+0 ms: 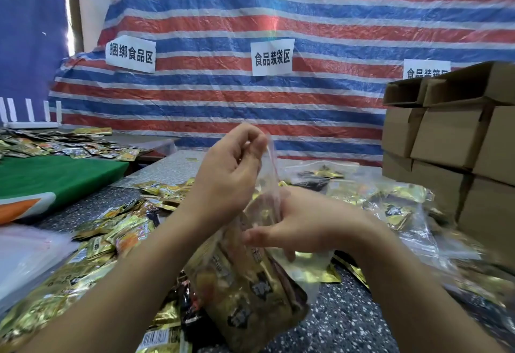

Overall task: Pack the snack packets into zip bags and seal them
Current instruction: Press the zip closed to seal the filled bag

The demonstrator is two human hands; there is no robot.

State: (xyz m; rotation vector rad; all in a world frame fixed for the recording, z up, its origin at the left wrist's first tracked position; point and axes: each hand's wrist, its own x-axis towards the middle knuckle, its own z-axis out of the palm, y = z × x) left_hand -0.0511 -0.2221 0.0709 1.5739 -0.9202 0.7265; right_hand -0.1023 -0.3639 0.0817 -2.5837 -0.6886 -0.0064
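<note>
- My left hand [231, 169] pinches the top edge of the zip bag [250, 277] at the red strip, fingers curled on it, and holds it high so the bag hangs and its mouth stays taut.
- My right hand [301, 227] sits lower, just right of the left wrist, fingers round the bag's clear upper part; I judge it steadies the mouth for sealing, though whether the zip is closed I cannot tell.
- Below both hands the bag's bottom is full of packets [245, 291], so filling looks done.
- Loose packets lie left of and below my left arm, more beyond the right hand.
- Boxes [451, 135] stack well right of the right hand; a striped tarp [250, 13] hangs behind.
</note>
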